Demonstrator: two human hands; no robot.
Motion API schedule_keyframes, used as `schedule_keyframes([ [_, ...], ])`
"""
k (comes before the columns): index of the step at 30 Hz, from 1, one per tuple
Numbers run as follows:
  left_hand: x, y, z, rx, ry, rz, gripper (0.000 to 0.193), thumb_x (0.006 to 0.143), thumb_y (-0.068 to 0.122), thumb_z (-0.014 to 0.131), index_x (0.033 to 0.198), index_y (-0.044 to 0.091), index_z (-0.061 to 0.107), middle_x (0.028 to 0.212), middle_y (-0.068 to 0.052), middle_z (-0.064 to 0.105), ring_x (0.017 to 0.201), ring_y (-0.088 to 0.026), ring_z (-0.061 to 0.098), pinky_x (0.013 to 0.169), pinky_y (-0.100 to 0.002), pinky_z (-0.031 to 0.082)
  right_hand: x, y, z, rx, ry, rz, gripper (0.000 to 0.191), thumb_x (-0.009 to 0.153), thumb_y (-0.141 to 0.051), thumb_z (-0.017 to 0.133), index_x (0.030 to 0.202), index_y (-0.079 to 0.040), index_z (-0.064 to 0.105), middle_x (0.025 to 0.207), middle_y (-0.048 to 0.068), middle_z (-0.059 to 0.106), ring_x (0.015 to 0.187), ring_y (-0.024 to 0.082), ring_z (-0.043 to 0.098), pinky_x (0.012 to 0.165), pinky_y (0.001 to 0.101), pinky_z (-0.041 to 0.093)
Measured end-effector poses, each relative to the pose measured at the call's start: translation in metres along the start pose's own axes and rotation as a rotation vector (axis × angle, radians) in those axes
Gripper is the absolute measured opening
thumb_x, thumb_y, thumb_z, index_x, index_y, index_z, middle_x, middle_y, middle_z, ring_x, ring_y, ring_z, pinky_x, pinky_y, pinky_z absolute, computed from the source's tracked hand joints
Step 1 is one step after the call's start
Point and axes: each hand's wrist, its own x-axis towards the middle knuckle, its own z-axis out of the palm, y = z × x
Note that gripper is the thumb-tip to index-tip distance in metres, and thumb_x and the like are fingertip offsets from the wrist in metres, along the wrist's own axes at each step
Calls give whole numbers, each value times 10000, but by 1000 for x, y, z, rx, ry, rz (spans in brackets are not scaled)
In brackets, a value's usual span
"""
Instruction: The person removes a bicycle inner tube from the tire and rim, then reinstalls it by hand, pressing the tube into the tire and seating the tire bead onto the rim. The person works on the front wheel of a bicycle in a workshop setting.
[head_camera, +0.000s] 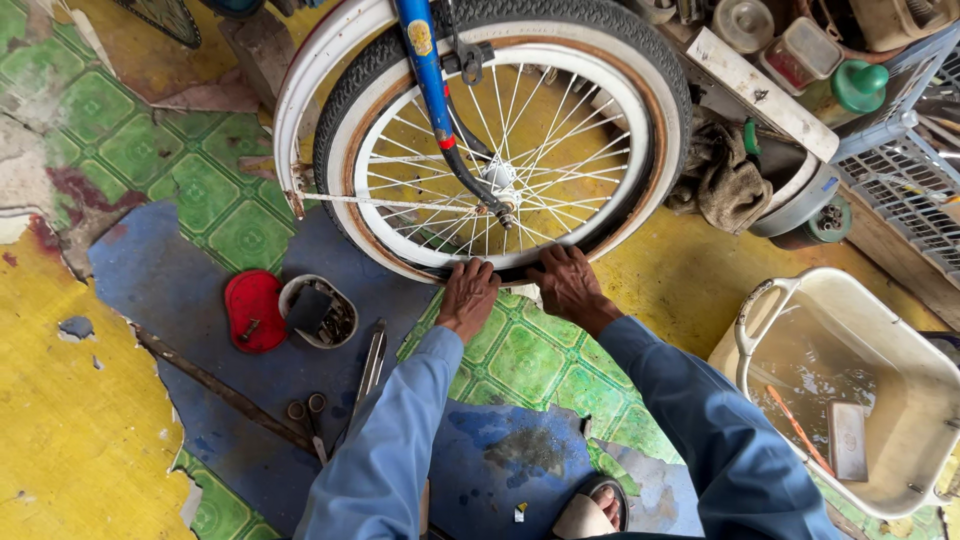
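Pressing both hands on the near edge of the wheel (500, 150), I keep it steady where it stands upright on the floor (90, 430), held in its blue fork (425, 70) with the white mudguard (300, 90) arching over the left side. The black tyre (660, 90) wraps the rim, and its lowest stretch sits just under my fingers, which is why I crouch this close.

To the right, a cream basin (850, 290) of murky water stands near, within an arm's reach, with a flat block and an orange stick sunk in it. Far right, a brown rag (725, 180) lies bunched against the tyre, beside a grey crate (900, 180).

My left hand (468, 295) curls over the tyre, fingers bent and bearing down on the rubber. My right hand (567, 285) lies just beside it, spread flatter, palm on the same stretch; neither is closed round anything.

On the left, a red lid (252, 310) and a small tub (318, 312) of parts sit touching. Pliers (370, 365) and scissors (310, 415) lie nearer, by my left sleeve.
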Motion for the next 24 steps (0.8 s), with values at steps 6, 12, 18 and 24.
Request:
schedule_keyframes([
  [6,0,10,-1,-120,221,62,572,809,60,607,1381,65,607,1248,-136,605,1168,-307,519,1001,-500,416,-6,0,-7,44,125,-135,258,867,-142,591,1046,-99,772,1020,121,659,1054,302,596,928,451,430],
  [12,12,21,1,-260,153,48,476,896,14,569,1371,24,603,1254,-133,619,1216,-325,521,1073,-486,418,-10,11,-33,137,531,-142,213,881,-110,731,1083,-178,731,1107,42,681,1090,239,606,954,433,465],
  [18,11,22,-3,-344,142,-4,477,853,-23,570,1325,12,633,1231,-133,613,1195,-341,520,1106,-501,404,20,94,-98,204,800,434,939,908,-403,832,1556,-13,274,1369,310,550,1209,431,593,1031,511,510],
  [24,7,22,-14,-305,176,-26,486,827,41,613,1313,22,634,1218,-153,586,1199,-350,511,1072,-528,398,37,105,-95,494,560,482,845,889,-163,742,1577,-52,263,1253,271,696,1056,412,742,919,488,617],
])
